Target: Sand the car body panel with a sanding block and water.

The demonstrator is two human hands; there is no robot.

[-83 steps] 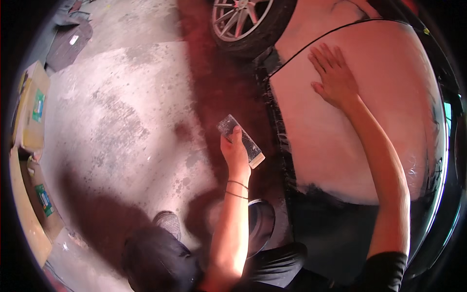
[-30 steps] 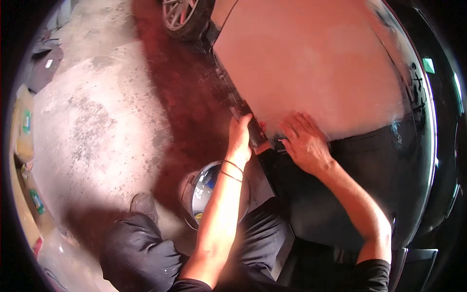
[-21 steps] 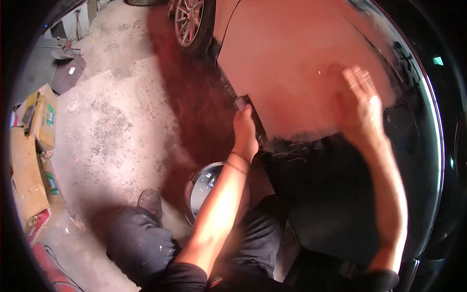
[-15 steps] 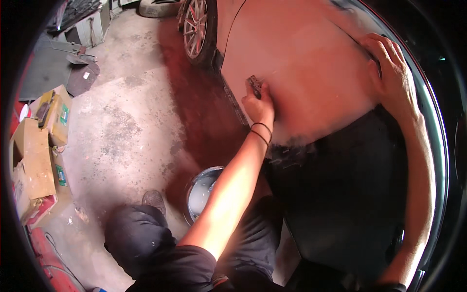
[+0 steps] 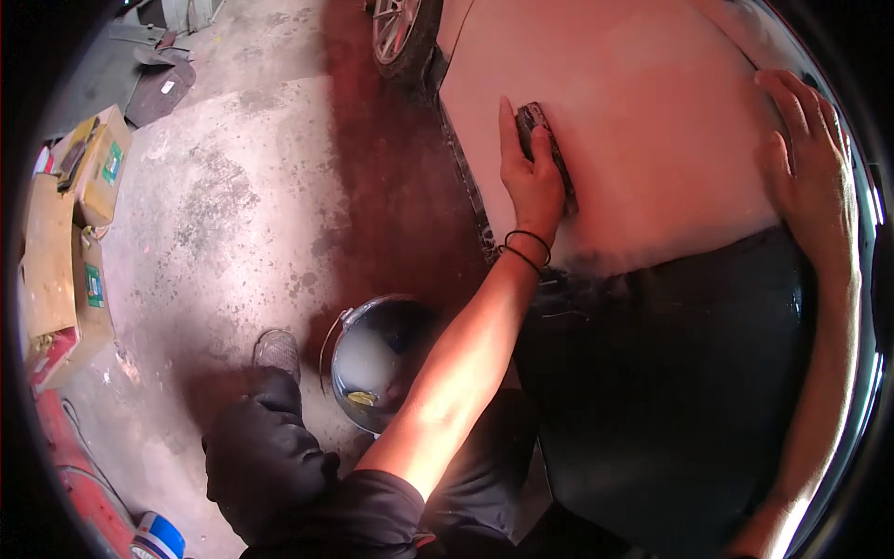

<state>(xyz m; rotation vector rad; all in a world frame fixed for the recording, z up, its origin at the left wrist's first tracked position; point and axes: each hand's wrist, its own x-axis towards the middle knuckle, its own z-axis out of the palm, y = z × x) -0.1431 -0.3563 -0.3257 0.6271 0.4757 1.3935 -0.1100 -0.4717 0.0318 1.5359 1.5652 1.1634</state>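
Note:
My left hand (image 5: 535,186) is closed round a dark oblong sanding block (image 5: 551,149), its thumb along the near side and a finger stretched out past it. The block lies against the dull, sanded-looking car panel (image 5: 643,121), which glows reddish in the light. Farther right, my right hand (image 5: 818,177) lies flat with fingers apart on the panel's upper edge and holds nothing. Below the sanded area the bodywork (image 5: 670,373) is glossy black. Left of my left forearm stands a bucket (image 5: 363,312) of cloudy liquid, with a small yellowish thing at its inner side.
Behind the panel's far end is a car wheel (image 5: 396,33). Opened cardboard boxes (image 5: 51,252) stand at the left, above a red object (image 5: 88,494) with a dark cable. A blue-and-white can (image 5: 158,536) sits near the lower left. Stained concrete floor (image 5: 223,205) runs between.
The view has shifted, showing more of the bucket. My left hand has turned more upright with the block, which shows more of its length. My right hand stays on the edge.

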